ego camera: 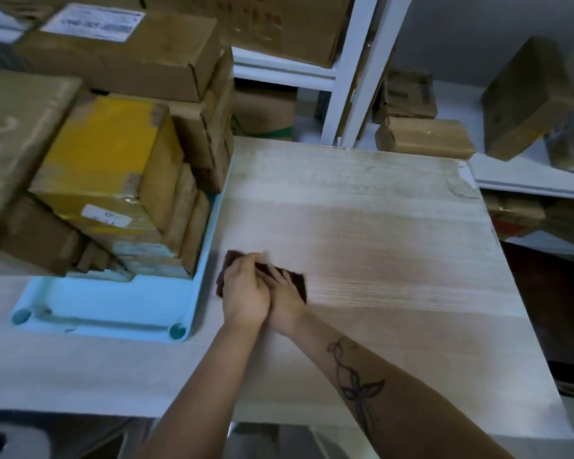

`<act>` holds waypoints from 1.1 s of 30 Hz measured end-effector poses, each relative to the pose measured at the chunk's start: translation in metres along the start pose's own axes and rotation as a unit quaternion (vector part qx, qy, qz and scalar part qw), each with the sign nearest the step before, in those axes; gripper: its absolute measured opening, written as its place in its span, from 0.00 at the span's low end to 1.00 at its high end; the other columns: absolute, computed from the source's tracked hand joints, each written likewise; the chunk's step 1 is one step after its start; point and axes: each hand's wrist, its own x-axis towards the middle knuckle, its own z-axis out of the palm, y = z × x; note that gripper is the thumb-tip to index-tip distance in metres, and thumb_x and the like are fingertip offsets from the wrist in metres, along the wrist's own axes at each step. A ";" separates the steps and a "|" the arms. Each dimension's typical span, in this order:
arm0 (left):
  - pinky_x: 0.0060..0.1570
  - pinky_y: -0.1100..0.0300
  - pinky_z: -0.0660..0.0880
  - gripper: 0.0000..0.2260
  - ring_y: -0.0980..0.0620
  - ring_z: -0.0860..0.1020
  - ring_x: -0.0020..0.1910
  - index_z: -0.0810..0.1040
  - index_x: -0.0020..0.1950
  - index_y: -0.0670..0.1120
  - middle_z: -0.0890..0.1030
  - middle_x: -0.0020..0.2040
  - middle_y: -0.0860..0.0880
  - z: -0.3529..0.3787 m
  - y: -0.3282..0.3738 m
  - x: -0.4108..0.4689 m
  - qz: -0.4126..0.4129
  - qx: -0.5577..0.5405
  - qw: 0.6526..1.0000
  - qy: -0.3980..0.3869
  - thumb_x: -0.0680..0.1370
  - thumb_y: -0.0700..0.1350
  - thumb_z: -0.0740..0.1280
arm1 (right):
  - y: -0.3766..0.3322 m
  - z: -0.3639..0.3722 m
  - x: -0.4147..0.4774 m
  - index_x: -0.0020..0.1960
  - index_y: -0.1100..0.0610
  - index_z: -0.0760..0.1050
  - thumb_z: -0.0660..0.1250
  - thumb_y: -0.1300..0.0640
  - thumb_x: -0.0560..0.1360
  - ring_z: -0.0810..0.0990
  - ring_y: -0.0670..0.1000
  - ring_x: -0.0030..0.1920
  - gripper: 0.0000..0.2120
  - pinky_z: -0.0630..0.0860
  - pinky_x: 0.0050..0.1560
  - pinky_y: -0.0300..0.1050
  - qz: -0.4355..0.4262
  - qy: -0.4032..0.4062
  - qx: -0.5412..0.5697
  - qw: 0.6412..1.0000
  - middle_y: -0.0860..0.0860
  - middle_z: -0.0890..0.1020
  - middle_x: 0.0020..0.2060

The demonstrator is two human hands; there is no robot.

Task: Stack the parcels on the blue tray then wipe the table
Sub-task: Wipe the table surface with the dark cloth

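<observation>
View from above of a pale wooden surface (pixel 362 226) where a person presses a dark brown cloth (pixel 297 282) down with both hands. The cloth lies flat on the surface near its middle, just to the right of the blue tray (pixel 113 304). The right hand (pixel 287 304) rests on the cloth with its fingers (pixel 275 271) stretched fairly straight and close together. The left hand (pixel 244 291) lies partly over the right one, its fingers bent down toward the cloth's far edge; motion blur makes it impossible to tell whether they grip the cloth or only press on it. The right forearm (pixel 355 385) carries a dark line tattoo. The blue tray sits on the left part of the surface, its near rim bare. Brown cardboard parcels (pixel 120 51) are stacked high on it in several layers, among them a yellow-taped parcel (pixel 113 147) with a small white label, tilted toward the viewer. Behind the surface stands white metal shelving (pixel 345 77) holding more brown boxes (pixel 424 135) at several levels.
</observation>
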 end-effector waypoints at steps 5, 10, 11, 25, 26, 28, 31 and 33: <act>0.63 0.54 0.68 0.23 0.41 0.72 0.62 0.75 0.64 0.39 0.76 0.61 0.39 -0.034 -0.026 -0.005 0.043 0.004 0.999 0.004 0.72 0.34 0.53 | 0.024 -0.002 -0.001 0.75 0.47 0.61 0.57 0.67 0.76 0.54 0.57 0.77 0.30 0.50 0.74 0.50 -0.014 0.051 -0.037 0.998 0.51 0.57 0.77; 0.64 0.55 0.67 0.22 0.41 0.70 0.64 0.74 0.65 0.39 0.74 0.63 0.39 -0.056 -0.054 -0.020 0.034 -0.007 0.999 -0.011 0.73 0.29 0.55 | 0.002 -0.016 0.006 0.76 0.46 0.58 0.54 0.65 0.78 0.51 0.56 0.77 0.29 0.50 0.76 0.49 0.275 0.143 0.060 0.949 0.51 0.54 0.78; 0.64 0.54 0.68 0.23 0.41 0.71 0.64 0.74 0.65 0.39 0.75 0.63 0.40 -0.057 -0.058 -0.024 0.039 -0.008 0.999 -0.014 0.72 0.29 0.55 | -0.013 -0.008 0.007 0.76 0.46 0.58 0.54 0.64 0.78 0.51 0.56 0.77 0.29 0.49 0.76 0.50 0.259 0.134 0.057 0.955 0.51 0.53 0.78; 0.61 0.54 0.69 0.19 0.45 0.71 0.62 0.74 0.64 0.42 0.75 0.61 0.43 -0.034 -0.034 -0.049 0.099 -0.001 0.992 -0.084 0.76 0.33 0.56 | 0.018 0.012 -0.082 0.75 0.45 0.62 0.54 0.67 0.78 0.51 0.55 0.77 0.29 0.51 0.76 0.50 0.237 0.117 0.017 0.964 0.49 0.54 0.77; 0.61 0.54 0.69 0.19 0.45 0.70 0.63 0.73 0.65 0.42 0.75 0.62 0.43 -0.032 -0.036 -0.052 0.103 0.001 0.990 -0.094 0.76 0.33 0.55 | 0.030 0.006 -0.092 0.74 0.46 0.63 0.53 0.69 0.77 0.52 0.55 0.77 0.30 0.52 0.76 0.50 0.261 0.142 0.029 0.954 0.50 0.56 0.77; 0.63 0.55 0.68 0.20 0.46 0.69 0.64 0.72 0.67 0.43 0.74 0.64 0.44 -0.029 -0.039 -0.058 0.101 0.012 0.989 -0.110 0.77 0.33 0.53 | 0.053 -0.002 -0.108 0.73 0.49 0.65 0.53 0.71 0.76 0.56 0.57 0.76 0.30 0.55 0.75 0.52 0.305 0.186 0.052 0.932 0.53 0.59 0.76; 0.63 0.57 0.67 0.20 0.48 0.68 0.65 0.71 0.68 0.43 0.73 0.65 0.45 -0.025 -0.042 -0.067 0.100 0.020 0.987 -0.123 0.78 0.33 0.52 | 0.078 -0.008 -0.123 0.74 0.50 0.65 0.54 0.71 0.75 0.57 0.58 0.75 0.30 0.58 0.74 0.53 0.373 0.224 0.083 0.897 0.54 0.60 0.76; 0.64 0.58 0.67 0.20 0.48 0.68 0.65 0.71 0.68 0.44 0.73 0.65 0.46 -0.025 -0.044 -0.072 0.098 0.023 0.987 -0.127 0.78 0.34 0.52 | 0.080 -0.007 -0.124 0.74 0.50 0.63 0.53 0.70 0.75 0.55 0.58 0.75 0.30 0.56 0.75 0.52 0.406 0.229 0.088 0.880 0.54 0.58 0.76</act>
